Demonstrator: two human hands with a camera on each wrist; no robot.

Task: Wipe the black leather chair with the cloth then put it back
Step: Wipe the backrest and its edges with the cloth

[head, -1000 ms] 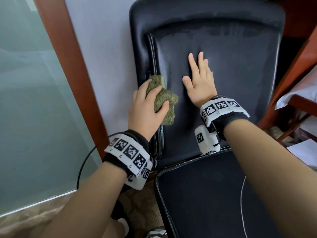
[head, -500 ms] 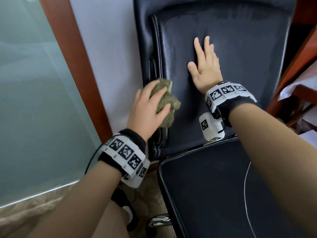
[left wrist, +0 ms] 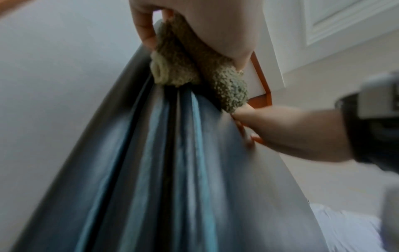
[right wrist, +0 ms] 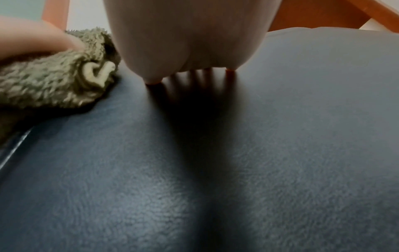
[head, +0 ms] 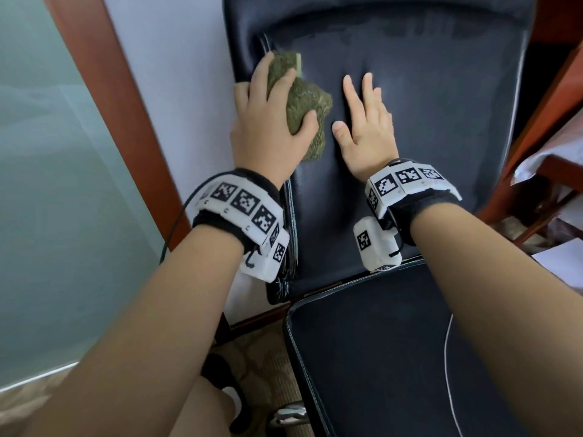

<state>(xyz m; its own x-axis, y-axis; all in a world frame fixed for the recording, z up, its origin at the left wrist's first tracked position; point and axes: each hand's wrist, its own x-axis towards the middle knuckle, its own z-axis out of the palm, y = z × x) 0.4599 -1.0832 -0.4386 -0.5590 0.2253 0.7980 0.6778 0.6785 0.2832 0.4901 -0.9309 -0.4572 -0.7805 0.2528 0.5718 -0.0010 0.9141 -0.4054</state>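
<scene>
The black leather chair [head: 441,89] fills the head view, its backrest upright and its seat [head: 378,357] below. My left hand [head: 271,121] grips a bunched green fuzzy cloth [head: 303,99] and holds it against the backrest's left edge, near the stitched seam. In the left wrist view the cloth [left wrist: 185,64] is squeezed between fingers and palm on the blurred leather [left wrist: 172,170]. My right hand [head: 366,127] lies flat on the middle of the backrest, fingers straight. The right wrist view has the cloth [right wrist: 54,78] at the left and the palm pressed on the leather [right wrist: 215,170].
A frosted glass panel [head: 63,184] in a red-brown wooden frame [head: 120,121] stands to the left, with a white wall [head: 183,105] behind the chair. Wooden furniture [head: 552,105] with white paper [head: 561,146] crowds the right. Patterned carpet [head: 262,367] lies below.
My left hand has carried the cloth upward along the backrest's left edge. The right hand stays flat on the backrest.
</scene>
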